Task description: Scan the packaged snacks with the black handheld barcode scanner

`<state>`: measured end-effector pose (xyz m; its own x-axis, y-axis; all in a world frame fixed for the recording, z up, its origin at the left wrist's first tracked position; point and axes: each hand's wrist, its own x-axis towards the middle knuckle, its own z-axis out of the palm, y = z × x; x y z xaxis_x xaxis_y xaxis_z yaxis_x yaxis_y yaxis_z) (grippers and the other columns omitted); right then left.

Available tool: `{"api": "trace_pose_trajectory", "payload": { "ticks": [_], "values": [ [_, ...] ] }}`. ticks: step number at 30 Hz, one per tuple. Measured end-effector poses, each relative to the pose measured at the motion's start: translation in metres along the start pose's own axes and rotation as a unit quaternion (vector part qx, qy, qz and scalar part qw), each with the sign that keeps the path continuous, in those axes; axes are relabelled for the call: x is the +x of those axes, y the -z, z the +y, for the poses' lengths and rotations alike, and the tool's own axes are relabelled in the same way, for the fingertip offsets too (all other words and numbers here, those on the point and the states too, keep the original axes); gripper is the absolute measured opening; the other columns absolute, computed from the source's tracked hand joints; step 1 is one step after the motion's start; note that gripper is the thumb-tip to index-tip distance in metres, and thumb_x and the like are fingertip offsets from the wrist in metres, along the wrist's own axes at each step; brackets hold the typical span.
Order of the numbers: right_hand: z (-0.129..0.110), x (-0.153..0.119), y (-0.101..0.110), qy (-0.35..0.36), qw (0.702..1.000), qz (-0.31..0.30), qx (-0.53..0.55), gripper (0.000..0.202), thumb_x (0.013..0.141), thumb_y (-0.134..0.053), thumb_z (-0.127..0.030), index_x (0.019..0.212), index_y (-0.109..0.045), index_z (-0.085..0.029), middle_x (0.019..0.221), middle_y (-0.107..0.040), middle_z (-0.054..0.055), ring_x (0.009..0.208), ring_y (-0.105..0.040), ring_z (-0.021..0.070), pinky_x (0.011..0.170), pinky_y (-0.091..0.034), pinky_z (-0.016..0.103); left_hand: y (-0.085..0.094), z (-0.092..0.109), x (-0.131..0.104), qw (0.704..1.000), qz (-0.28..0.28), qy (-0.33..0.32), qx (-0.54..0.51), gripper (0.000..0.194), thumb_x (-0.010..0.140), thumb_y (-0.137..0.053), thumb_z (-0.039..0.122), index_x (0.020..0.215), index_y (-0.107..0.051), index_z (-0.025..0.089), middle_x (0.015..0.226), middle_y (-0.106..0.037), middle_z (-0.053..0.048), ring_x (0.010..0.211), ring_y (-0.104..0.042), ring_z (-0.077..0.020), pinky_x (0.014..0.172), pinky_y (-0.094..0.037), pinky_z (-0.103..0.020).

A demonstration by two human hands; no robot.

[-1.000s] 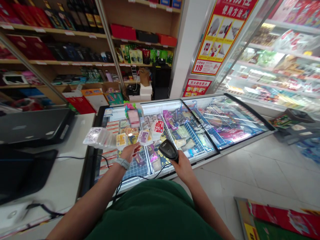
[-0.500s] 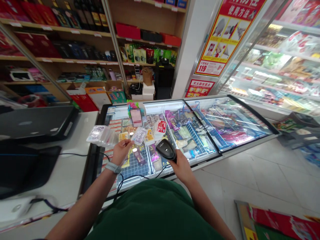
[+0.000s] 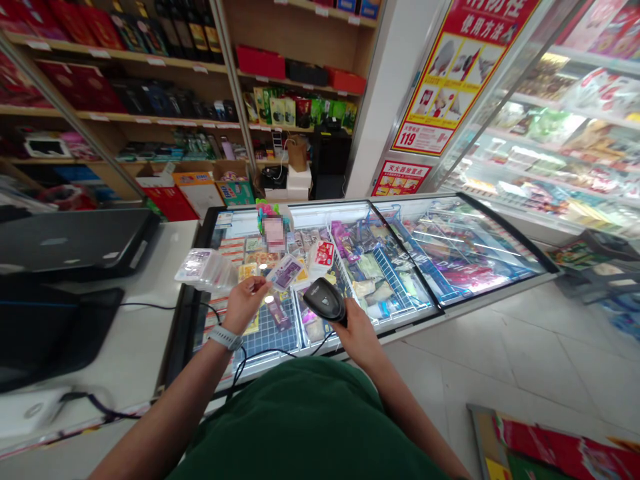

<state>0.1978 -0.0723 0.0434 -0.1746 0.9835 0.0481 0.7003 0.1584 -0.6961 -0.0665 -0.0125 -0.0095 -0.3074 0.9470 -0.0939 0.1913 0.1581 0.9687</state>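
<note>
My left hand (image 3: 246, 301), with a grey watch on its wrist, pinches the near corner of a flat clear packet with purple print (image 3: 287, 272). My right hand (image 3: 359, 331) is closed around the handle of a black barcode scanner (image 3: 324, 300). The scanner's head lies just right of and below the packet, apart from it. To the left is a stack of similar clear packets (image 3: 200, 267) on the glass lid of a chest freezer (image 3: 270, 343). Beyond the scanner sits a red-and-white packet (image 3: 323, 256).
A multicoloured toy-like item (image 3: 265, 213) stands at the freezer's back, partly pixelated. The scanner's black cable (image 3: 270, 351) crosses the glass. A counter (image 3: 150, 320) with a black machine (image 3: 75, 240) is on the left. Stocked shelves (image 3: 160, 120) line the back; a display fridge (image 3: 565, 140) stands right.
The scanner has moved slightly left, closer to the packet. The packet in my left hand has shifted a little to the right, and its purple face shows more clearly.
</note>
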Motion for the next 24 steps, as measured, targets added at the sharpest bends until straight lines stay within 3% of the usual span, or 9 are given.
{"api": "trace_pose_trajectory", "payload": {
  "ticks": [24],
  "values": [
    [0.0066, 0.0000, -0.0025, 0.005, 1.000, -0.010, -0.008, 0.013, 0.082, -0.056, -0.017, 0.094, -0.049, -0.019, 0.096, -0.058, 0.007, 0.087, -0.056, 0.0221, 0.075, -0.043, 0.033, 0.0018, -0.0087, 0.0036, 0.999, -0.008, -0.027, 0.020, 0.028, 0.065, -0.070, 0.043, 0.078, -0.066, 0.018, 0.072, -0.065, -0.002, 0.067, -0.057, -0.0155, 0.064, -0.044, -0.027]
  ]
}}
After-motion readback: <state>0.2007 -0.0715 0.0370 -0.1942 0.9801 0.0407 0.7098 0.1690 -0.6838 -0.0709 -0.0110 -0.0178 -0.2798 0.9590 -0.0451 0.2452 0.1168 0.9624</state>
